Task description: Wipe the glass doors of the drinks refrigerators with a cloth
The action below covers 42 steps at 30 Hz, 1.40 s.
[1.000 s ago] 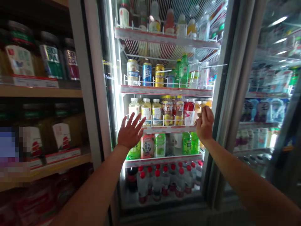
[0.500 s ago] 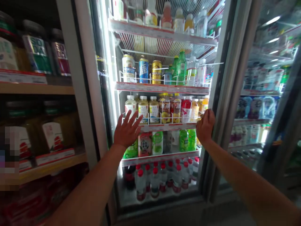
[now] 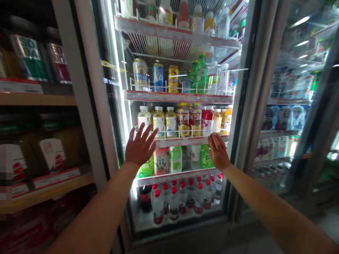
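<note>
My left hand [image 3: 140,146] is spread open, palm toward the drinks fridge, in front of the left end of a shelf of bottled drinks. Pale tea bottles [image 3: 159,121] stand just beyond its fingertips. It holds nothing; I cannot tell if it touches the glass. My right hand [image 3: 218,151] hovers before the right part of the same shelf edge [image 3: 185,141]. Its fingers lie close together, slightly bent, with the thumb apart and nothing visible in them. Behind it are a green bottle [image 3: 205,156] and a red drink bottle [image 3: 208,121].
Cans [image 3: 158,77] and green bottles [image 3: 202,74] fill a higher shelf. Red-capped water bottles [image 3: 173,204] stand at the bottom. A metal door frame [image 3: 261,106] borders the right, with another fridge beyond. Wooden shelves [image 3: 39,100] with jars are at left.
My right hand has moved left, away from the door frame's edge, and its fingers have loosened. My left hand stays spread in nearly the same place. The view has shifted slightly.
</note>
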Each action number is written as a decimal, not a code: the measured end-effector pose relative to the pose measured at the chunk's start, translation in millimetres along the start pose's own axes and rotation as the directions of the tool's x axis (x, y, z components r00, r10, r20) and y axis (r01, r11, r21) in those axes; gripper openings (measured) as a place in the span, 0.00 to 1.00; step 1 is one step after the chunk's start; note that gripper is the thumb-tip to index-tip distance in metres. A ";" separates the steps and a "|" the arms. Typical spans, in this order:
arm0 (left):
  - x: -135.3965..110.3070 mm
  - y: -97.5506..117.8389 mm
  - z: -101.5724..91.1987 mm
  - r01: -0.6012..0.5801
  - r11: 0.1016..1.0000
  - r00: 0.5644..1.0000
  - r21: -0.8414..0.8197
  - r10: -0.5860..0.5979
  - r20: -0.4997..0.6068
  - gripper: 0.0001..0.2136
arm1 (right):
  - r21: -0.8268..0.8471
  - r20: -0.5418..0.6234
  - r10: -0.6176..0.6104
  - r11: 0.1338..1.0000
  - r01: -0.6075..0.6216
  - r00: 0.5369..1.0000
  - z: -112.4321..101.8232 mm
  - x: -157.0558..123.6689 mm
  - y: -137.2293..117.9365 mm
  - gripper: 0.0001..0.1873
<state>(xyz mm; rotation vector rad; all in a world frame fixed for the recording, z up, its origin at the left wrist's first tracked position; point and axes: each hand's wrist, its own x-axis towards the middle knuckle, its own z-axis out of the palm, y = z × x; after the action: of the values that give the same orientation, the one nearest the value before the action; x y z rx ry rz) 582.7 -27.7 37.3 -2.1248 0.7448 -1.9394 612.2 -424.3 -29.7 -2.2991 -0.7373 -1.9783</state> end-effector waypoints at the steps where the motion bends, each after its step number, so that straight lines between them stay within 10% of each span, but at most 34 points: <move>1: -0.2 0.0 0.3 0.002 1.000 1.000 0.002 -0.002 -0.004 0.38 | 0.009 0.034 -0.063 0.998 0.063 0.997 -2.5 -1.9 0.5 0.39; 8: -1.1 -1.0 0.8 0.001 1.000 1.000 -0.009 -0.001 0.000 0.37 | -0.038 -0.295 0.261 0.958 -0.284 0.919 -6.0 61.8 25.6 0.36; 12: -1.3 -0.9 0.7 -0.001 1.000 1.000 -0.010 0.001 -0.004 0.37 | -0.010 -0.091 -0.079 0.997 0.078 0.993 -3.5 50.9 -18.6 0.38; 15: -1.6 -1.0 0.7 -0.002 1.000 1.000 -0.003 0.002 0.002 0.37 | 0.040 0.066 -0.349 0.937 0.347 0.935 -5.9 42.6 -37.0 0.39; 22: -1.8 -0.7 0.7 0.005 1.000 1.000 -0.004 -0.005 0.009 0.37 | 0.094 -0.228 0.056 0.995 -0.035 0.972 1.4 89.1 -36.9 0.37; 28: -2.0 -0.9 0.5 0.000 1.000 1.000 -0.006 0.000 0.000 0.36 | 0.172 0.051 -0.482 0.867 0.468 0.875 5.9 67.7 -71.3 0.36; 35: -2.1 -0.8 0.1 0.016 0.999 1.000 -0.038 -0.015 0.013 0.36 | 0.164 -0.178 -0.035 0.984 0.065 0.983 9.6 115.8 -77.1 0.36; 42: -2.3 -0.9 0.5 0.013 0.999 1.000 -0.029 -0.013 0.015 0.35 | 0.183 -0.037 -0.377 0.908 0.377 0.925 14.0 104.4 -99.0 0.37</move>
<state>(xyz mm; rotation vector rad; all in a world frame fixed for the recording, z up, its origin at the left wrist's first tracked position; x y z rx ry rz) 583.4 -25.9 35.6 -2.1641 0.7635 -1.9284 598.5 -297.0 37.4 -2.1736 -1.3976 -1.9353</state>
